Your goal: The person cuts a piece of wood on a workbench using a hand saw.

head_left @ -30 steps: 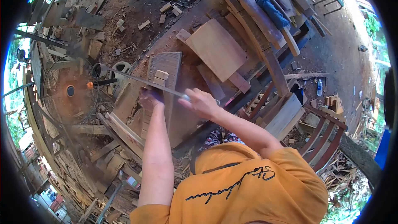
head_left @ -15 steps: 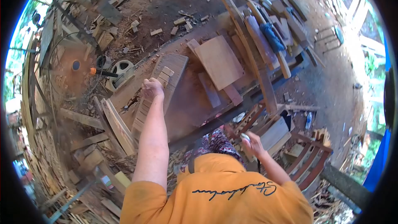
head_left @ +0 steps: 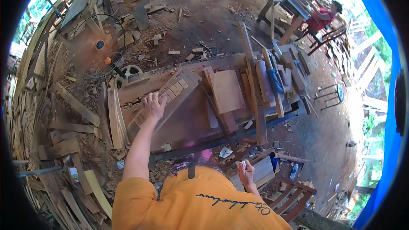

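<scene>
Fingers spread, my left hand (head_left: 154,105) rests on a row of small wooden blocks (head_left: 174,90), which lies along a wide plank (head_left: 187,79) on the workbench. My right hand (head_left: 246,173) is low at the right, closed around a small whitish object whose kind I cannot make out. A long dark stick (head_left: 217,117) leans across the bench between the plank and a flat wooden board (head_left: 227,91).
A fan (head_left: 100,45) stands beyond the bench's left end. Long timbers and a blue cloth (head_left: 275,81) lie at its right end. A slatted chair (head_left: 294,198) is near my right side. Another person (head_left: 321,19) sits at the back right.
My left hand has opened from a fist and lies flatter on the blocks. The view has shifted, bringing the seated person into sight. My right hand still holds the small object.
</scene>
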`<state>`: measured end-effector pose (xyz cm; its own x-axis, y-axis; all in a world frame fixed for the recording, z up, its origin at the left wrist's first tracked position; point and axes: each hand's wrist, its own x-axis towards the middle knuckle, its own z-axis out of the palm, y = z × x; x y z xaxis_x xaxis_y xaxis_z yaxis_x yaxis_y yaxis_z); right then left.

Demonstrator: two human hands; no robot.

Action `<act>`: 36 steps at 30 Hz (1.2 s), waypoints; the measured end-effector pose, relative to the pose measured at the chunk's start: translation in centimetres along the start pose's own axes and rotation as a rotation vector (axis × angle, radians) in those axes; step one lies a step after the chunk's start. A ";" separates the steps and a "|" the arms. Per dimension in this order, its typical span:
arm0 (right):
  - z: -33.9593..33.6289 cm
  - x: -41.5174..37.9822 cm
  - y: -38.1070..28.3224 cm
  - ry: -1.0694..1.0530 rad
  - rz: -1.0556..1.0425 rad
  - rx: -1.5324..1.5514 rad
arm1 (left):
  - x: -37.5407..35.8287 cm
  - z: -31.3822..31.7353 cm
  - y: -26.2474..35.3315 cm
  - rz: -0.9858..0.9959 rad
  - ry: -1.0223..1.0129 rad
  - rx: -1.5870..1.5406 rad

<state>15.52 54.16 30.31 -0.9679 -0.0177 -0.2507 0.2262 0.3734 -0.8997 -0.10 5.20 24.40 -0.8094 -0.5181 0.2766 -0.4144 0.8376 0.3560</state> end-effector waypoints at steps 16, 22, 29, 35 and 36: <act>-0.5 2.4 -2.4 -0.120 -0.117 -0.069 | -4.2 -2.1 4.3 -0.013 -0.145 0.036; -0.1 3.3 -3.0 -0.096 -0.138 0.006 | -2.9 -1.8 4.2 -0.030 -0.035 0.056; 0.2 4.5 -3.1 -0.131 -0.149 0.023 | -3.4 -2.7 4.7 -0.047 -0.166 0.127; 0.4 5.0 -3.2 -0.130 -0.157 0.008 | -4.4 -2.8 4.7 -0.005 -0.185 0.124; 0.5 5.1 -3.2 -0.132 -0.159 0.009 | -4.7 -2.7 4.7 -0.013 -0.222 0.098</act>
<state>9.92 52.37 31.74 -0.9688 -0.1978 -0.1493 0.0730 0.3476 -0.9348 2.90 11.13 27.23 -0.8707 -0.4875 0.0653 -0.4555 0.8493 0.2669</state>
